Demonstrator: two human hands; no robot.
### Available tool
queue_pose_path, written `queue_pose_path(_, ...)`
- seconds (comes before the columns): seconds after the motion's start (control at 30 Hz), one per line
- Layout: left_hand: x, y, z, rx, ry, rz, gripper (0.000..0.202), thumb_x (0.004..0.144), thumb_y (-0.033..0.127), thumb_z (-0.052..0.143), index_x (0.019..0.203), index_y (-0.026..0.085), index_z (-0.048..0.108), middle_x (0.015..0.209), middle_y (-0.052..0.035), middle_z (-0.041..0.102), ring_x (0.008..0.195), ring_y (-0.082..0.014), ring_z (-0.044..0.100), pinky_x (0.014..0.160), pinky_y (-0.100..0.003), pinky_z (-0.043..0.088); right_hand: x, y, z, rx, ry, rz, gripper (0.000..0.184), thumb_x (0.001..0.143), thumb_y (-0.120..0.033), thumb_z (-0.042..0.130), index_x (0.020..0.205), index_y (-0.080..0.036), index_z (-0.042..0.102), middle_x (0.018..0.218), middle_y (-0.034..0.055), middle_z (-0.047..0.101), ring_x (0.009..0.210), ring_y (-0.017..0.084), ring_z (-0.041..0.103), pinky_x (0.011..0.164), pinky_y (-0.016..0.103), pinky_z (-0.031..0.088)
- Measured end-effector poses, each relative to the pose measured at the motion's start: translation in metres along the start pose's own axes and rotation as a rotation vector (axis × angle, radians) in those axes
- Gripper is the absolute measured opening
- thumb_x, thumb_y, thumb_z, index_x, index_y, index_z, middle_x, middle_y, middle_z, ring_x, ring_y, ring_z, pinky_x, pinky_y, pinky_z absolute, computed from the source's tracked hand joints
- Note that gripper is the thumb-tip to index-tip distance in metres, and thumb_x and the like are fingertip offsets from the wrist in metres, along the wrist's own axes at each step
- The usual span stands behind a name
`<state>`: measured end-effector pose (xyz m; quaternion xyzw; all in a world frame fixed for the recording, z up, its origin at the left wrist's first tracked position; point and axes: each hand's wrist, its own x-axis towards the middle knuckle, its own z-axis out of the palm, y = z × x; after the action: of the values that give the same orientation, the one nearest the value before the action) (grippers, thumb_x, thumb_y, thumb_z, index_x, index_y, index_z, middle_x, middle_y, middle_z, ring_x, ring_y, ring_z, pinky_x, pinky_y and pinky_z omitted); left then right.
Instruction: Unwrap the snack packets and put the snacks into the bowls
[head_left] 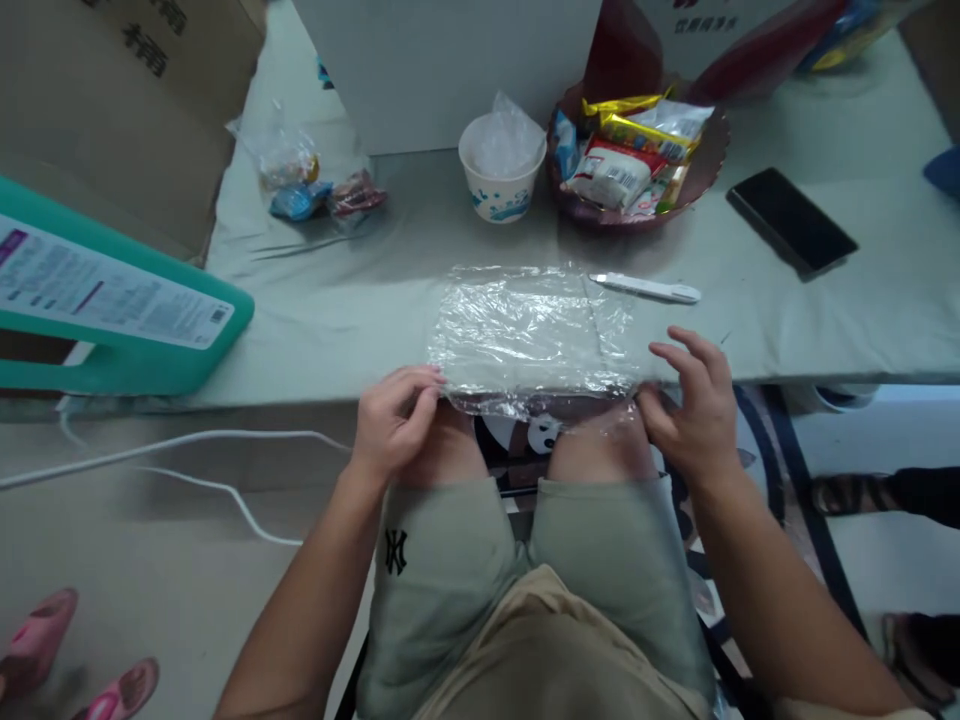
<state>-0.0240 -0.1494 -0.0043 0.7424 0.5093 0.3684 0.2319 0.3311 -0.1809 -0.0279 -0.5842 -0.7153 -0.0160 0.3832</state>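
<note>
A sheet of clear plastic wrap (532, 335) lies flat on the pale green table (337, 310), its near edge hanging over the table's front. My left hand (394, 420) pinches the sheet's near left corner with curled fingers. My right hand (694, 405) holds the near right corner between thumb and fingers, the other fingers spread above it. Both hands sit just above my knees.
Behind the sheet lie a white pen-like tool (649, 289), a paper cup (501, 165) stuffed with plastic, a bowl of wrapped snacks (637, 155) and a black phone (791, 220). A bag of candies (311, 185) sits back left. A teal stool (112, 305) stands left; a white cable (187, 450) crosses the floor.
</note>
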Motion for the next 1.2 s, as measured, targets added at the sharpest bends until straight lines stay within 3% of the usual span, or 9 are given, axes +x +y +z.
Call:
queue_pose_path(0.13,0.012,0.015,0.001,-0.279,0.000,-0.257,0.026,0.095,0.034,0.058,0.078,0.018,0.068,0.076,-0.0041,0.076,0.073,-0.0158,0.072,0.070,-0.028,0.058,-0.016,0.010,0.003,-0.021,-0.201,-0.128,0.059,0.085,-0.030,0.075,0.140,-0.028,0.056,0.159,0.0180,0.047,0.146,0.043,0.047,0.111,0.067,0.046)
queue_pose_path(0.23,0.021,0.013,-0.001,-0.409,-0.007,-0.332,0.036,0.096,0.048,0.059,0.078,0.018,0.066,0.069,-0.0042,0.072,0.064,-0.0146,0.069,0.060,-0.026,0.053,-0.012,0.001,0.010,0.159,-0.217,-0.109,0.034,0.086,-0.036,0.075,0.119,-0.027,0.067,0.153,0.0141,0.054,0.149,0.041,0.046,0.115,0.066,0.043)
queue_pose_path(0.3,0.022,0.005,-0.003,-0.468,-0.001,-0.337,0.047,0.094,0.064,0.058,0.093,0.018,0.068,0.075,-0.0061,0.075,0.068,-0.0163,0.071,0.062,-0.027,0.054,-0.001,-0.012,0.014,0.335,-0.131,0.005,0.009,0.091,-0.034,0.071,0.095,-0.026,0.069,0.129,0.0090,0.071,0.137,0.034,0.059,0.113,0.058,0.048)
queue_pose_path(0.37,0.017,-0.004,-0.004,-0.495,-0.051,-0.273,0.068,0.078,0.075,0.072,0.116,0.019,0.065,0.093,-0.0099,0.079,0.085,-0.0215,0.076,0.076,-0.032,0.059,0.011,-0.026,0.017,0.478,-0.059,0.206,0.013,0.094,-0.034,0.066,0.085,-0.025,0.067,0.099,0.0044,0.077,0.111,0.027,0.073,0.102,0.049,0.056)
queue_pose_path(0.47,0.008,-0.011,0.002,-0.351,-0.113,-0.197,0.089,0.060,0.060,0.093,0.133,0.023,0.058,0.110,-0.0107,0.079,0.103,-0.0248,0.076,0.092,-0.037,0.060,0.023,-0.035,0.020,0.573,-0.036,0.519,0.018,0.091,-0.039,0.070,0.084,-0.023,0.067,0.080,0.0015,0.074,0.079,0.020,0.073,0.079,0.037,0.059)
queue_pose_path(0.6,0.016,-0.004,0.020,-0.315,0.132,-0.277,0.035,0.088,0.051,0.071,0.103,0.020,0.068,0.080,-0.0029,0.075,0.071,-0.0146,0.071,0.069,-0.027,0.058,0.025,-0.033,0.022,0.612,0.013,0.627,0.026,0.077,-0.037,0.080,0.094,-0.024,0.065,0.090,0.0013,0.074,0.078,0.017,0.071,0.070,0.031,0.057)
queue_pose_path(0.8,0.056,0.000,0.035,-0.230,0.250,-0.516,0.018,0.088,0.036,0.064,0.079,0.021,0.064,0.057,0.0030,0.061,0.045,-0.0106,0.051,0.047,-0.023,0.039,0.033,-0.022,0.023,0.471,-0.030,0.796,0.026,0.081,-0.042,0.071,0.099,-0.023,0.063,0.062,-0.0046,0.062,0.047,0.013,0.052,0.048,0.027,0.042)
queue_pose_path(1.0,0.065,-0.012,0.029,0.228,0.170,-0.589,0.015,0.078,0.022,0.068,0.093,0.025,0.066,0.065,0.0003,0.062,0.071,-0.0235,0.061,0.073,-0.034,0.045,0.036,-0.005,0.024,-0.034,-0.139,0.611,0.059,0.074,-0.032,0.073,0.130,-0.023,0.059,0.101,0.0079,0.069,0.078,0.025,0.063,0.079,0.049,0.054)
queue_pose_path(1.2,0.071,-0.010,0.037,0.179,0.139,-0.402,0.042,0.076,0.041,0.080,0.111,0.025,0.065,0.096,-0.0102,0.067,0.098,-0.0323,0.062,0.093,-0.048,0.049,0.013,-0.001,0.020,-0.126,-0.140,0.290,0.071,0.078,-0.029,0.070,0.145,-0.024,0.050,0.128,0.0178,0.052,0.119,0.039,0.053,0.102,0.064,0.047)
